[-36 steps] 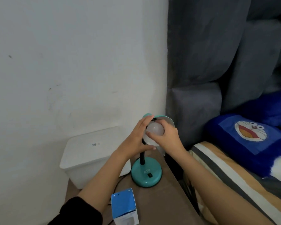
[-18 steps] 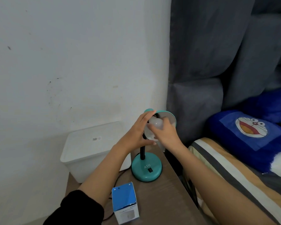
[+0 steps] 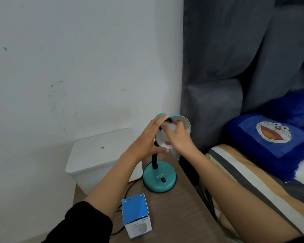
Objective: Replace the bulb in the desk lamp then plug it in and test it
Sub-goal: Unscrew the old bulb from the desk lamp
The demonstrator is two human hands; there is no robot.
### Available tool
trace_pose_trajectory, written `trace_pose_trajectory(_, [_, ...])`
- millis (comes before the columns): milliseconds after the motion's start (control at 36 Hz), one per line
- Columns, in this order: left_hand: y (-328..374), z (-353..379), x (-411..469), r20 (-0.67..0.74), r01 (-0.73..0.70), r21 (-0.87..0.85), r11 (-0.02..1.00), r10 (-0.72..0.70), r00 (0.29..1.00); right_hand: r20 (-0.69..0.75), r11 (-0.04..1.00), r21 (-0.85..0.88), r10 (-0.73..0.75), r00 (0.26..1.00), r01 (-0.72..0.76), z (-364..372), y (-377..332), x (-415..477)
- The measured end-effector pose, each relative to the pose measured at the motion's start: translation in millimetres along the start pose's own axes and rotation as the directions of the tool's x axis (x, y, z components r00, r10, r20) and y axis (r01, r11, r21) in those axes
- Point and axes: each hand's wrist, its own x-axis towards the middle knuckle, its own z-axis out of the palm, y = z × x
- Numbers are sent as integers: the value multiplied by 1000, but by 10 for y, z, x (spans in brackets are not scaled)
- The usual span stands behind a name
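A teal desk lamp stands on a brown side table (image 3: 179,216), its round base (image 3: 159,178) bearing a black switch. My left hand (image 3: 147,139) cups the back and left rim of the teal shade (image 3: 182,121). Inside the shade, my right hand (image 3: 178,137) grips a white bulb (image 3: 168,128), with its fingers wrapped over it. The socket is mostly hidden behind my hands. The lamp's black cord (image 3: 125,192) trails left from the base, and its plug is out of sight.
A blue and white bulb box (image 3: 136,217) stands near the table's front. A white lidded bin (image 3: 98,158) sits left of the lamp against the wall. To the right are a grey padded headboard (image 3: 235,67), a striped bedsheet (image 3: 253,181) and a blue cartoon pillow (image 3: 270,141).
The bulb has gone deeper into the shade, and my right hand has followed it in. My left hand has stayed on the shade.
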Motion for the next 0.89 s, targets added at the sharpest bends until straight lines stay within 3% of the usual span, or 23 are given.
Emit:
trace_pose_trajectory(56, [-2,0,-7,0,0,3,1000,0,1000,-8,997,-74,-24,1000,23,7,-13,16])
trace_pose_trajectory(139, [13,-1,-21,0,-6,-3,1000,6,1000,57,903,-386,-182,982,190,-4,45,24])
trace_pose_trajectory(222, [26,-6,-22,5,-3,-13,1000,3,1000,76,853,-434,-287,955,290,-35,136,41])
trace_pose_trajectory(306, [14,0,-15,3,0,-8,1000,0,1000,22,931,-280,-236,972,233,-25,147,38])
trace_pose_trajectory(361, [-1,3,-8,-4,-2,6,1000,2,1000,-6,999,-23,-35,999,34,-16,66,30])
trace_pose_trajectory(417, [-7,3,-7,-5,-9,15,1000,9,1000,16,976,165,142,990,-143,-20,-5,50])
trace_pose_trajectory(472, [-9,3,-7,-4,-12,20,1000,12,1000,-10,996,12,91,996,-91,-15,-27,76])
trace_pose_trajectory(528, [-4,7,-3,-2,-12,19,1000,12,1000,-13,968,-246,-57,998,52,-3,-21,59])
trace_pose_trajectory(556, [-1,8,0,-1,-10,17,1000,10,1000,2,908,-397,-146,989,135,-4,-3,35])
trace_pose_trajectory(611, [9,3,-1,-1,0,5,1000,0,1000,85,629,-712,-364,928,312,-15,56,10])
trace_pose_trajectory(639, [11,-3,-5,-1,6,-1,1000,-6,1000,130,507,-782,-435,891,362,-26,102,23])
trace_pose_trajectory(667, [11,-5,-6,-2,8,-5,1000,-8,1000,143,480,-791,-460,877,381,-44,138,35])
trace_pose_trajectory(694, [12,-6,-7,-2,8,-6,1000,-9,1000,125,549,-745,-442,888,378,-49,150,41])
trace_pose_trajectory(722, [8,-5,-7,-2,8,-6,1000,-8,1000,77,683,-635,-408,910,360,-45,147,40])
trace_pose_trajectory(778, [-2,3,-2,-2,3,-1,1000,-3,1000,-32,907,-337,-280,959,253,-12,105,44])
trace_pose_trajectory(833, [-14,10,2,-1,-2,10,1000,2,1000,-54,992,-87,-96,994,91,27,62,63])
trace_pose_trajectory(889, [-17,7,2,-2,-4,17,1000,4,1000,-54,999,49,18,998,-15,41,9,82])
